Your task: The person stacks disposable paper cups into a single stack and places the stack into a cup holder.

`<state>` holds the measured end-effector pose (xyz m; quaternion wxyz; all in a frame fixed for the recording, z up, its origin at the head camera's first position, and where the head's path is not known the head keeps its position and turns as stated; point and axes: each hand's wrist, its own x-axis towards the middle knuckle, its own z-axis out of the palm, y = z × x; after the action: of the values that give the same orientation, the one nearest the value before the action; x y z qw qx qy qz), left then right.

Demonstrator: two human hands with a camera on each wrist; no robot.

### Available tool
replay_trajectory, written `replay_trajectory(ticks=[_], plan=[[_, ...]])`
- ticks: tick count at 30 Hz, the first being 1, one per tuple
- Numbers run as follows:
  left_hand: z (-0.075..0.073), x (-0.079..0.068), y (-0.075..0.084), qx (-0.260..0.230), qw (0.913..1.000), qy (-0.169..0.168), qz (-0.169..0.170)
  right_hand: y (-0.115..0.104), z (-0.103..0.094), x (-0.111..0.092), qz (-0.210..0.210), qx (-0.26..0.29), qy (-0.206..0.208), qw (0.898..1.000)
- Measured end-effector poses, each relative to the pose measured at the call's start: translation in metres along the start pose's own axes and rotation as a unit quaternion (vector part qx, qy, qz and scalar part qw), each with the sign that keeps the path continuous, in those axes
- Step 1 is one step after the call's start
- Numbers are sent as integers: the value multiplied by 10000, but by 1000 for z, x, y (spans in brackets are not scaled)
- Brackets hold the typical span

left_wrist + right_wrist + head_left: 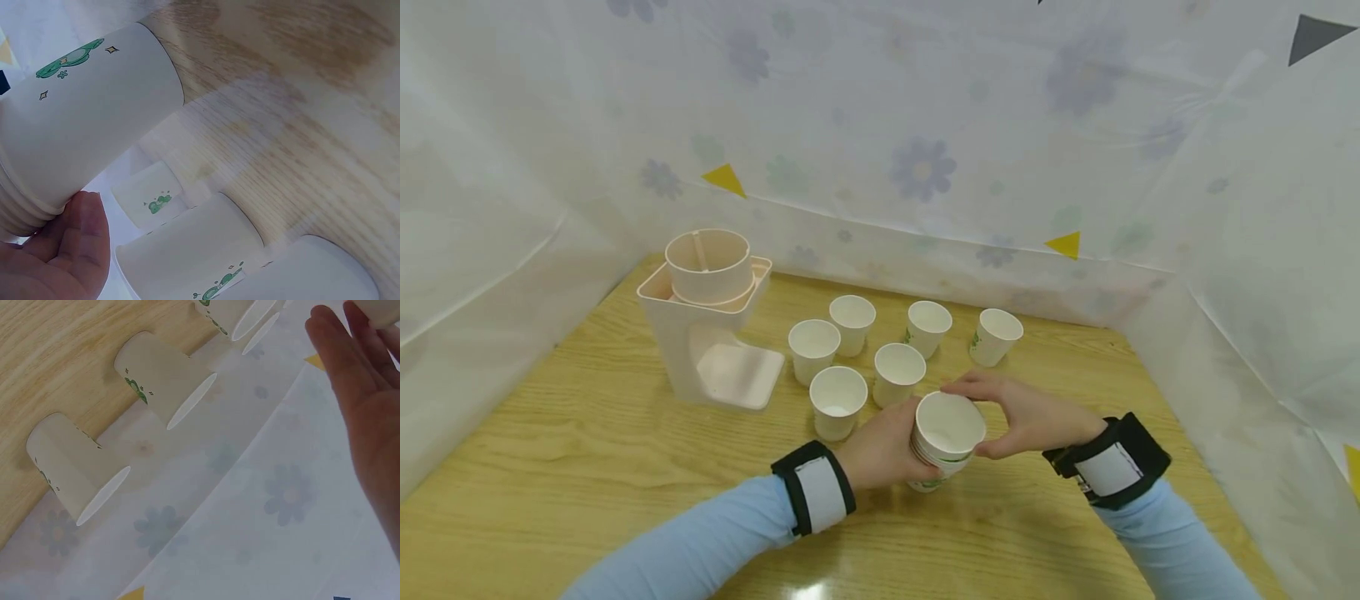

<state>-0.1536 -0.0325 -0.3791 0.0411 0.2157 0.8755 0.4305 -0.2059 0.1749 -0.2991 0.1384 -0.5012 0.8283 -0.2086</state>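
Observation:
My left hand (880, 446) grips a stack of nested white paper cups (927, 475) low on its side, above the near middle of the table. In the left wrist view the fingers (84, 231) curl against the stacked rims, and green print shows on the cup wall (100, 106). The top paper cup (951, 423) sits a little higher than the rims below it. My right hand (1026, 412) holds this cup near its rim, thumb on the near right side and fingers at the far side. Only a corner of it appears in the right wrist view, beside the right hand (369, 394).
Several single paper cups stand upright behind the stack, including one nearest the left hand (837, 404), one at centre (898, 375) and one at far right (995, 337). A cream machine (685, 342) with a round top container stands at left. Flower-patterned sheeting (880, 150) encloses the table.

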Motion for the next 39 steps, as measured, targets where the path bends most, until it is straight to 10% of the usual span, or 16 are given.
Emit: replay_trajectory(ticks=[15, 19, 28, 39], plan=[[-4, -1, -2, -7, 10000, 2, 47, 7, 5, 5, 485, -35, -352, 9982], [-4, 0, -2, 30, 10000, -5, 0, 19, 1, 7, 837, 48, 245, 9962], [-4, -1, -2, 21, 10000, -22, 0, 82, -11, 21, 2915, 70, 2157, 9319], [-2, -1, -2, 135, 9999, -5, 106, 141, 1, 31, 3399, -155, 2899, 8945]])
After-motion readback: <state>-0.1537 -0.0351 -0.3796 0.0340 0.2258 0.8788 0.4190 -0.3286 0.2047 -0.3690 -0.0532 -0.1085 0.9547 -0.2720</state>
